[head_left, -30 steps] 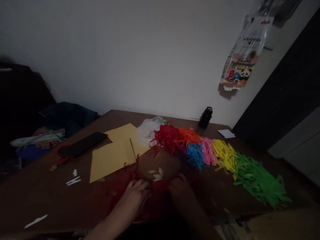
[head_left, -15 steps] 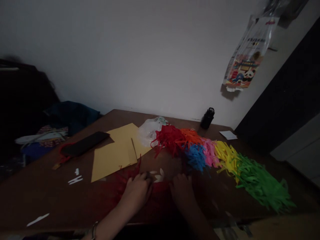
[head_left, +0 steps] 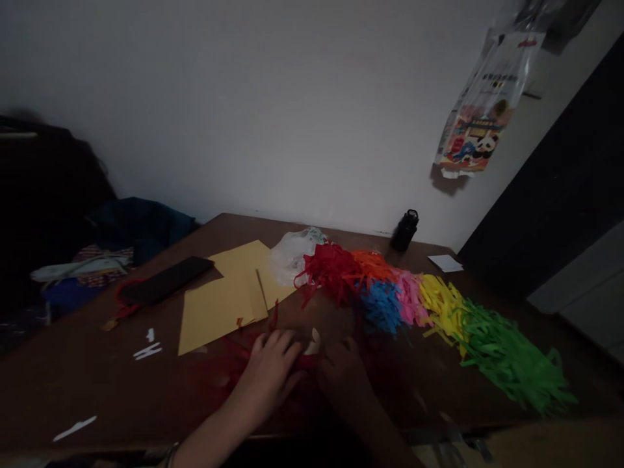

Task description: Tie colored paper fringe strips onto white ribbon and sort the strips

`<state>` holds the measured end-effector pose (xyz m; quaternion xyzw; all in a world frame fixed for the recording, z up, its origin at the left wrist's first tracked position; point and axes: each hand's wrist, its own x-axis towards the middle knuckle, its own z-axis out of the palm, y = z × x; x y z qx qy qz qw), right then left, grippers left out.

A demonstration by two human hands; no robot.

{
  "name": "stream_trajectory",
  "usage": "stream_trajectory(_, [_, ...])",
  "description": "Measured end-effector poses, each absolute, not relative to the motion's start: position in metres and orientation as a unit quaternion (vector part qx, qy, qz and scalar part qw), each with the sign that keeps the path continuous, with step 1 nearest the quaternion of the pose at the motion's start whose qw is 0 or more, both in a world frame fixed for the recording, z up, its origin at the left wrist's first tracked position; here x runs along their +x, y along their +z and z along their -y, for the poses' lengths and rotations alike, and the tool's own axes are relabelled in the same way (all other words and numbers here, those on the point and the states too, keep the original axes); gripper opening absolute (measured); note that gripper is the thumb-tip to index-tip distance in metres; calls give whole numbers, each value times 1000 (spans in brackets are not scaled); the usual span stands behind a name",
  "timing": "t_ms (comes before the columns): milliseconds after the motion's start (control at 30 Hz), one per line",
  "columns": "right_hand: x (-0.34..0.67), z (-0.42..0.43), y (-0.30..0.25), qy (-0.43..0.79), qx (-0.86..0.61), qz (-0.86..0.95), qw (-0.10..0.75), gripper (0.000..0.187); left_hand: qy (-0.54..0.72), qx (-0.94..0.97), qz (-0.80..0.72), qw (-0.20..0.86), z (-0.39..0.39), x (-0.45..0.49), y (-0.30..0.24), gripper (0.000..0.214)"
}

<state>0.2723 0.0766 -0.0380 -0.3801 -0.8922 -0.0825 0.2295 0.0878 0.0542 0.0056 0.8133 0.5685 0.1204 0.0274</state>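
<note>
My left hand [head_left: 272, 364] lies on a dark red paper piece [head_left: 234, 367] at the table's near edge, fingers stretched forward and slightly spread. My right hand [head_left: 341, 365] rests beside it, fingers curled down onto the same red paper, close to small white paper petals [head_left: 314, 341]. What the right fingers hold, if anything, is too dark to make out. Behind the hands run piles of cut paper strips: red [head_left: 331, 270], orange [head_left: 373, 263], blue [head_left: 383, 305], pink [head_left: 409, 296], yellow [head_left: 441, 299] and green [head_left: 511, 357].
Yellow paper sheets [head_left: 229, 296] and a black phone [head_left: 166, 279] lie left on the brown table [head_left: 97, 383]. A clear plastic bag [head_left: 292, 253], a black bottle [head_left: 404, 229], a white note [head_left: 445, 262] and white scraps [head_left: 146, 351] are there too. A printed bag [head_left: 482, 110] hangs on the wall.
Both hands have slid forward and closer together over the red paper, toward the white petals. The left fingers have stretched out flat.
</note>
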Motion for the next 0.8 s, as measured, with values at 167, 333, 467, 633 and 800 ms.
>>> stream_trajectory(167, [270, -71, -32, -69, -384, 894, 220, 7, 163, 852, -497, 13, -55, 94, -5, 12])
stream_trajectory(333, [275, -73, -41, -80, -386, 898, 194, 14, 166, 862, -477, 31, -59, 89, -18, 14])
stream_trajectory(467, [294, -71, -43, -79, -403, 893, 184, 12, 150, 858, -489, 51, -57, 79, -22, 14])
stream_trajectory(633, [304, -67, -37, -56, -464, 871, 148, 13, 122, 834, -534, 72, -51, 77, -16, 22])
stream_trajectory(800, [293, -71, -35, -62, -534, 834, 122, 7, 101, 803, -582, 71, -53, 86, -4, 28])
